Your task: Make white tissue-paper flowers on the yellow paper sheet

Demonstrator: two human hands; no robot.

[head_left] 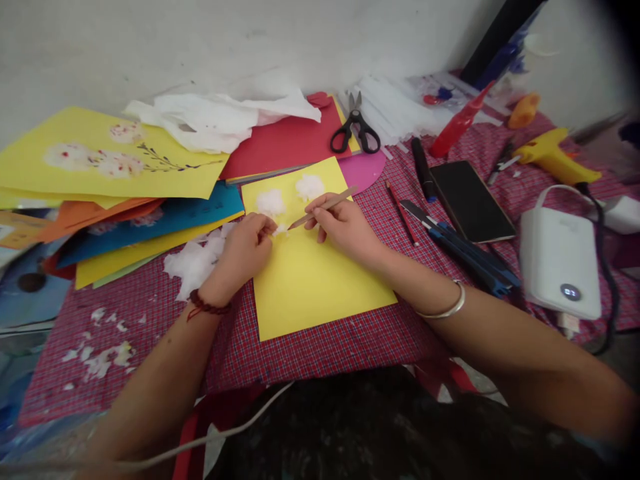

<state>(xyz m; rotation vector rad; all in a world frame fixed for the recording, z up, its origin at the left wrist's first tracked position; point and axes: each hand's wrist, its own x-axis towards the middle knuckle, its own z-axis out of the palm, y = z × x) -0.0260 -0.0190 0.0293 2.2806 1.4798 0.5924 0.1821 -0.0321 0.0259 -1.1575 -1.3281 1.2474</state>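
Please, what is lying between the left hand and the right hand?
In the head view, a small white tuft lies there on the yellow sheet; the brown pencil in the right hand points at it.

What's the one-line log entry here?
left hand: beside white fluffy tuft; right hand: holding slim brown pointed tool; beneath: yellow rectangular paper sheet

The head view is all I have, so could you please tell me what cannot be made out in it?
In the head view:
Left hand: curled fingers hide whether it grips the small white tuft.
Pointed stick: its middle is hidden by the right hand.
Red sheet: partly covered by crumpled white tissue.
White power bank: display too small and blurred.
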